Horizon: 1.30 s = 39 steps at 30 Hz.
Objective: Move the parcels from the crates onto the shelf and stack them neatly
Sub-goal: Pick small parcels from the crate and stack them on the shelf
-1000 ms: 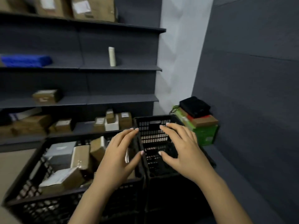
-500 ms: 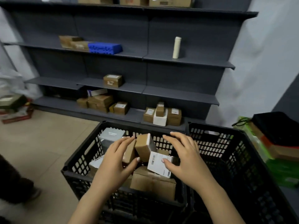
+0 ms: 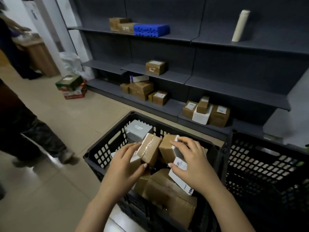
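Observation:
A black crate (image 3: 107, 144) in front of me holds several parcels. My left hand (image 3: 124, 166) grips a taped brown box (image 3: 150, 149), thumb under its lower edge. My right hand (image 3: 190, 163) curls over a second brown box with a white end (image 3: 167, 149), fingers on its top and thumb at its lower side. Below lie a white labelled packet (image 3: 180, 166), a larger cardboard parcel (image 3: 170, 195) and a grey box (image 3: 138, 131). The dark shelf (image 3: 234, 91) behind carries brown parcels (image 3: 219, 114) on its lowest board.
A second black crate (image 3: 267, 164) stands at the right, its inside dark. Other shelf boards hold a blue foam block (image 3: 151, 30), a pale roll (image 3: 240, 25) and a single box (image 3: 155, 67). A person's legs (image 3: 33, 131) stand on the tiled floor at left, near stacked green boxes (image 3: 70, 84).
My view swung left from the right crate to the full one. Both hands came down onto the two upper boxes and closed around them.

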Each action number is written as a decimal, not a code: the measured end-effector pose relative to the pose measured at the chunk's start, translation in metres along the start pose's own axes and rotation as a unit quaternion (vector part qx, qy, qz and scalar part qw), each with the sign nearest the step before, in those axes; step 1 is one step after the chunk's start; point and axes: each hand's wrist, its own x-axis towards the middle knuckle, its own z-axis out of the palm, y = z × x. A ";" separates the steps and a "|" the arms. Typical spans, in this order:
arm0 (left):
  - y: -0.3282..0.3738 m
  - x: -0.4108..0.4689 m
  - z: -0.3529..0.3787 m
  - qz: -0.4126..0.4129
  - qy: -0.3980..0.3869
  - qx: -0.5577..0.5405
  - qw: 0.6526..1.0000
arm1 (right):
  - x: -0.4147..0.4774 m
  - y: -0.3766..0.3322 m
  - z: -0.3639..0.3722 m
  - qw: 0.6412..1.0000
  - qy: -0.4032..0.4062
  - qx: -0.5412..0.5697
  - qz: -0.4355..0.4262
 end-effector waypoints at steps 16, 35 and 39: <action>-0.094 0.096 0.019 -0.021 -0.103 -0.011 0.994 | 0.085 0.014 0.075 0.994 -0.023 -0.014 0.105; -0.067 0.140 0.137 0.243 -0.342 -0.040 0.907 | 0.001 0.058 0.097 0.911 -0.024 -0.096 0.400; -0.056 0.125 0.148 0.245 -0.366 -0.024 0.897 | -0.004 0.059 0.101 0.923 -0.027 -0.089 0.374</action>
